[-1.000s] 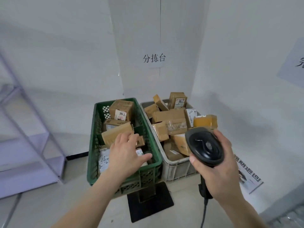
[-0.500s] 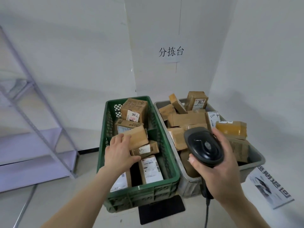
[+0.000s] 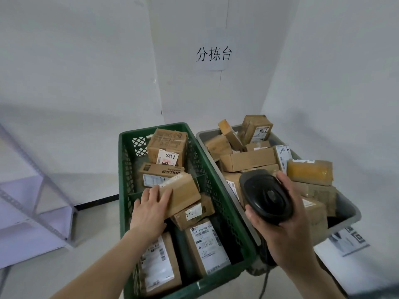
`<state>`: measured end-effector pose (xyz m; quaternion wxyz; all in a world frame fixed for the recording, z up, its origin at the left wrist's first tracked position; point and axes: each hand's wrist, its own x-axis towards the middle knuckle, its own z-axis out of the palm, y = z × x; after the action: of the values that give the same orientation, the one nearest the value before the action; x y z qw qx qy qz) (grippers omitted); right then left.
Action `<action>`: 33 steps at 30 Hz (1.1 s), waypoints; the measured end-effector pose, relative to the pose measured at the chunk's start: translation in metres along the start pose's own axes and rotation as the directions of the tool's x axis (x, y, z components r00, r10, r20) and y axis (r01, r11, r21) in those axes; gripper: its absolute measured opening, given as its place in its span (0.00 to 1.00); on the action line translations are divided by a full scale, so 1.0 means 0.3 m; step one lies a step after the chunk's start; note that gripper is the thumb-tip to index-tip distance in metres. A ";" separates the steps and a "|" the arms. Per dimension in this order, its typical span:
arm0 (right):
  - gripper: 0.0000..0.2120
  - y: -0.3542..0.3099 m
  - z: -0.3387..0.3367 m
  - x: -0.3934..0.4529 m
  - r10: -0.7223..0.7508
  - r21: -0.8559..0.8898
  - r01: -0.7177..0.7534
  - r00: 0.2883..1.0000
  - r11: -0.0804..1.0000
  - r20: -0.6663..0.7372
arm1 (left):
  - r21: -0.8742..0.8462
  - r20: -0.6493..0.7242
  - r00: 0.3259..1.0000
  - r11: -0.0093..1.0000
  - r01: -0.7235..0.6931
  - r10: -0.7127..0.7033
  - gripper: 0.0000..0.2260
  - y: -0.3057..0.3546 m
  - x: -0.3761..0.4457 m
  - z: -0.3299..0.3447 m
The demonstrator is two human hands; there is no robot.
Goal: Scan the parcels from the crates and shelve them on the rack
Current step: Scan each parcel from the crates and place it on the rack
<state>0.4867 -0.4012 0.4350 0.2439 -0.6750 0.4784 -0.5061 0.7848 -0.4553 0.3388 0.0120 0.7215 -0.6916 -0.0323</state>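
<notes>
white corner, green crate [image 3: 124, 190]: left hand [image 3: 151, 207] gripping a cardboard parcel [image 3: 183, 194], right hand [image 3: 287, 231] clutching the scanner [image 3: 266, 196]

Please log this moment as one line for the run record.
left hand grips brown parcel in green crate | right hand holds scanner | scan pending

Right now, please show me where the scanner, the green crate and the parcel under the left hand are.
scanner [image 3: 267, 196], head view, on its black head.
green crate [image 3: 226, 203], head view, on its right wall.
parcel [image 3: 185, 192], head view, on its top face.
</notes>
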 end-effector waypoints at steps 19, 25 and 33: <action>0.44 0.046 0.045 0.023 0.018 0.014 -0.017 0.996 1.000 -0.089 | -0.078 -0.212 0.905 0.917 -0.392 0.369 0.44 0.097 0.035 -0.022; 0.42 0.049 0.024 0.016 0.031 0.014 -0.030 0.992 0.999 -0.122 | -0.739 -0.153 0.985 0.671 -0.058 -0.083 0.03 0.155 0.087 -0.076; 0.42 0.053 -0.001 0.013 0.032 0.052 -0.027 0.995 0.998 -0.099 | -0.851 0.486 0.851 0.114 0.513 -0.199 0.60 0.151 0.117 -0.094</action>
<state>0.4802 -0.4114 0.4238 0.2444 -0.6353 0.4869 -0.5474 0.7427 -0.4931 0.3688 0.3610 0.6864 -0.3156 -0.5467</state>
